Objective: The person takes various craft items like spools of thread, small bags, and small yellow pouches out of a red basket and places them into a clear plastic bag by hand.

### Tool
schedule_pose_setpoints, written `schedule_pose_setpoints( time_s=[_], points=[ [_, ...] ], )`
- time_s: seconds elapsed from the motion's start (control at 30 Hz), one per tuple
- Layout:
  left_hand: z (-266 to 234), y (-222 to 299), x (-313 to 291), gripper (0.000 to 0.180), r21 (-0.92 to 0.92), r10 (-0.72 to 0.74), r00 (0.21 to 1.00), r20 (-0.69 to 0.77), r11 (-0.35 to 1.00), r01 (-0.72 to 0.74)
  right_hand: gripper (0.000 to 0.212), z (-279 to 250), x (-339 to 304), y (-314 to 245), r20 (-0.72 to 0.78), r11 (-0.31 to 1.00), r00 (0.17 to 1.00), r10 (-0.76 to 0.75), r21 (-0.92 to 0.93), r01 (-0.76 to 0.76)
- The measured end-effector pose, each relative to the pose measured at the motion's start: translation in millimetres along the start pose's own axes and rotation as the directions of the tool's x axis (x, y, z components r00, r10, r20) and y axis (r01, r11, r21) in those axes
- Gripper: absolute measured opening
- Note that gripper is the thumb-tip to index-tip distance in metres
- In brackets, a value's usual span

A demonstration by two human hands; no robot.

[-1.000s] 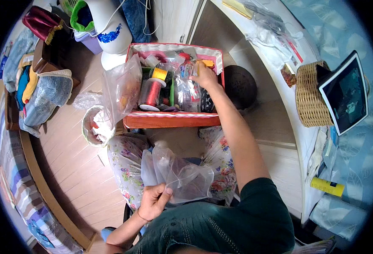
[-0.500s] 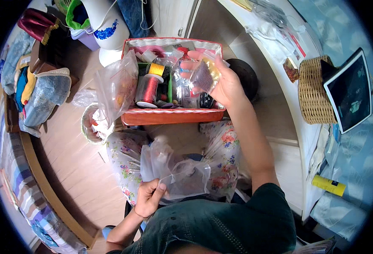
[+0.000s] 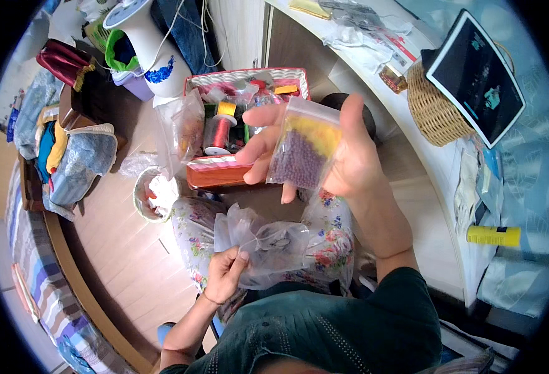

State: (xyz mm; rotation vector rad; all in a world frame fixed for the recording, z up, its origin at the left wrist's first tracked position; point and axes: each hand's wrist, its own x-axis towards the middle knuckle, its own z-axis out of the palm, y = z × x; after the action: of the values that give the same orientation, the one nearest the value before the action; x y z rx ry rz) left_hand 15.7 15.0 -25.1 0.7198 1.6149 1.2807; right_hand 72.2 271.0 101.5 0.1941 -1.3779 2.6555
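Closest to me, the right hand (image 3: 355, 162) is held up, palm toward my camera, fingers spread wide. Across it lies a small clear plastic packet (image 3: 304, 148) of tiny round purple beads with yellow contents above; I can't quite tell whether the yellow part is beads too. Lower down, over floral-printed trousers (image 3: 332, 242), I see the left hand (image 3: 226, 273) pinching the edge of a large, crumpled, see-through plastic bag (image 3: 277, 246) between thumb and fingers. Beyond the knees stands a red rectangular box (image 3: 215, 179) with a striped lining, holding a spool of red thread (image 3: 221, 132) and a smaller yellow spool (image 3: 226, 109). To its left, on the floor, is a round pale bin (image 3: 141, 201) containing crumpled white tissue. Far right, on a white desk, a white-framed tablet (image 3: 479, 78) leans against a woven wicker basket (image 3: 433, 109).
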Motion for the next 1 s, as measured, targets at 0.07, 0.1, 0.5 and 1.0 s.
schedule_pose_setpoints(
  time_s=[0.07,0.1,0.5,1.0],
  points=[
    [0,0,-3,0.031,0.012,-0.01,0.999,0.037,1.0,0.01,0.101,11,-5,-1,0.006,1.0,1.0,-0.011,0.007,0.011],
    [0,-1,-5,0.031,0.016,-0.002,0.999,0.039,1.0,0.002,0.102,15,-7,-2,0.008,1.0,1.0,-0.016,0.019,0.016],
    [6,-4,-15,0.031,-0.023,0.062,0.997,0.047,0.998,-0.061,0.101,51,-24,-3,-0.021,0.979,0.983,-0.182,0.089,0.183],
    [12,4,-18,0.032,0.015,0.112,0.992,0.057,0.993,-0.113,0.006,61,-28,26,-0.325,0.889,0.868,-0.376,-0.391,0.239]
  ],
)
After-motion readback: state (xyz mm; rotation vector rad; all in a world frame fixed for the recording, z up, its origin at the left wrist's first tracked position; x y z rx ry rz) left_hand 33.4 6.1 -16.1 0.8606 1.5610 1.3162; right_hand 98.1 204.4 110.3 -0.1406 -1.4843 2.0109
